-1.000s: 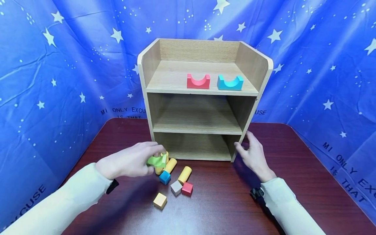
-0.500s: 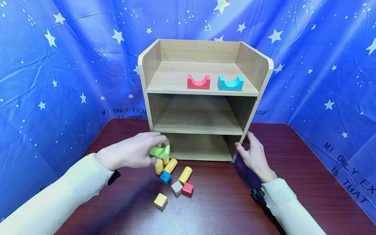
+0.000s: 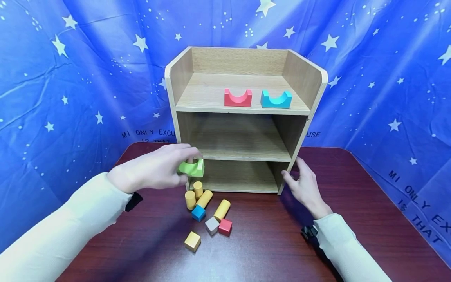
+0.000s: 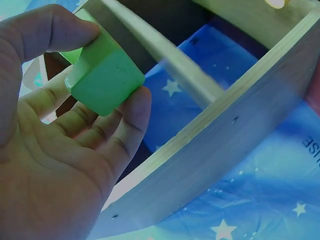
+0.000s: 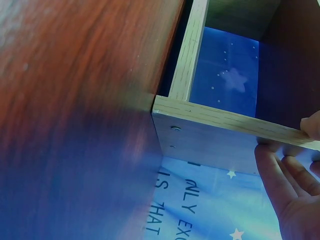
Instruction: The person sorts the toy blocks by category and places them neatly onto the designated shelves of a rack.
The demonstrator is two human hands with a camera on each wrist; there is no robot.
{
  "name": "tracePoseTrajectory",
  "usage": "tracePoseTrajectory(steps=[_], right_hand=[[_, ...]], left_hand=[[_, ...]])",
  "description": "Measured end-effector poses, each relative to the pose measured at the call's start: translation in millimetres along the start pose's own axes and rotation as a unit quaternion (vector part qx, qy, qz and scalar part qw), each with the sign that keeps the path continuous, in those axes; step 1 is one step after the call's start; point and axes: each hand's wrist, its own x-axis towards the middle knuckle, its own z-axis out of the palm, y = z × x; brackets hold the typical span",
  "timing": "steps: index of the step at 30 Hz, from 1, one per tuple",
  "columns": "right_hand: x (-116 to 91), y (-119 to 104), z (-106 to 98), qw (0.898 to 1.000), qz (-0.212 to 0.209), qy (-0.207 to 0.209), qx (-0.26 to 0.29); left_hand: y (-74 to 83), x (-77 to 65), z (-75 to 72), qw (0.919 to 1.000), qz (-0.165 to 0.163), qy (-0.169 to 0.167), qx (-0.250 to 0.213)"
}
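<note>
My left hand (image 3: pixel 158 166) pinches a green arch block (image 3: pixel 192 169) between thumb and fingers, in the air by the lower left front of a wooden shelf (image 3: pixel 239 60). In the left wrist view, the thumb presses one side of the green block (image 4: pixel 107 77) and the fingertips the other. The right hand (image 3: pixel 306 190) holds the shelf's right side panel low down. Its thumb is at the inner side and its fingers lie along the outside of the panel (image 5: pixel 225 117) in the right wrist view. A red arch block (image 3: pixel 238 98) and a turquoise arch block (image 3: pixel 276 100) stand on the top board.
Below the left hand are several yellow cylinders (image 3: pixel 222 210), some upright, some lying. Near them on the dark red table (image 3: pixel 260 243) sit a blue cube (image 3: pixel 199 213), a grey cube (image 3: pixel 212 226), a red cube (image 3: pixel 225 227) and a yellow cube (image 3: pixel 192 241). Blue starry cloth (image 3: pixel 88 78) surrounds the table.
The left hand has risen with the green arch block, away from the yellow cylinders, uncovering them. The right hand has stayed at the shelf's side panel.
</note>
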Motion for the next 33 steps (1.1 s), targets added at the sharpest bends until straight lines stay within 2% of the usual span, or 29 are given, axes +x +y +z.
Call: tracePoseTrajectory(steps=[8,22,33], right_hand=[[1,-1,0,1.000,-0.001,0.005,-0.009],[-1,-1,-1,1.000,0.003,0.004,-0.004],[0,-1,0,1.000,-0.003,0.004,-0.009]], left_hand=[[6.1,9.2,-22.7,0.9998,0.003,0.008,0.018],[12.0,24.7,-48.7,0.9991,0.016,0.010,0.039],[17.6,36.4,-68.4,0.9987,0.012,0.019,0.045]])
